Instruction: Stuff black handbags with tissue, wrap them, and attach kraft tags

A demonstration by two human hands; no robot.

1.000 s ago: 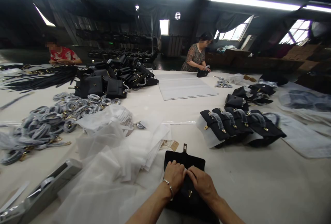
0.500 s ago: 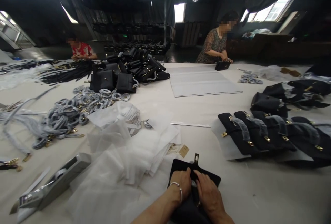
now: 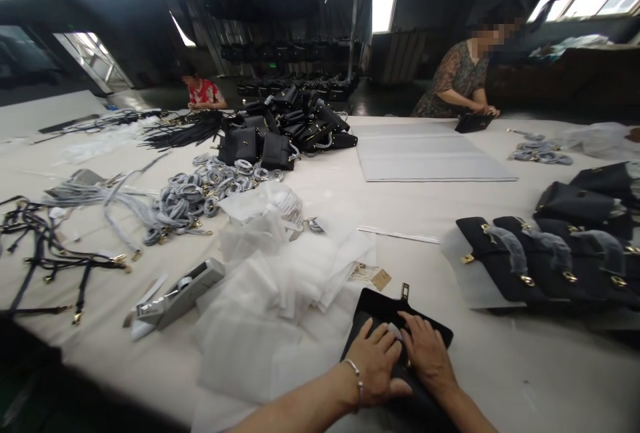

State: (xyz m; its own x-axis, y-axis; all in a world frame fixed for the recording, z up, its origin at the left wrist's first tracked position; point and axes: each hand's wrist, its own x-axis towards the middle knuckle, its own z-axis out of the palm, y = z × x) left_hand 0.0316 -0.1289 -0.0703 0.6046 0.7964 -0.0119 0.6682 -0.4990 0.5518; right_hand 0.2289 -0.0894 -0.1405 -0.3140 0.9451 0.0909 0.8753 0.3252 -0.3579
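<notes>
A black handbag point(image 3: 370, 301) lies on the table in front of me, its flap folded back and a gold clasp tab point(image 3: 405, 291) sticking up at the far edge. Spread over the bag's left side is my left hand point(image 3: 377, 361), palm down, with a silver bracelet on the wrist. My right hand point(image 3: 427, 352) rests on the right side, its fingers stretched toward the bag's opening. A bit of whitish material point(image 3: 395, 332) shows between the two hands. Part of the bag's body is hidden under my hands and forearms.
Left of the bag lie thin white wrapping sheets point(image 3: 250, 346) and a tape dispenser point(image 3: 193, 293). Wrapped straps point(image 3: 183, 203) and piled black bags point(image 3: 280, 133) are beyond. Bags with wrapped handles point(image 3: 505, 266) stand right. A co-worker point(image 3: 450, 83) handles a bag across the table.
My view has turned left, so things appear shifted right. My left hand's fingers, bunched at the bag's opening before, are now spread flat on it. The right fingers have straightened.
</notes>
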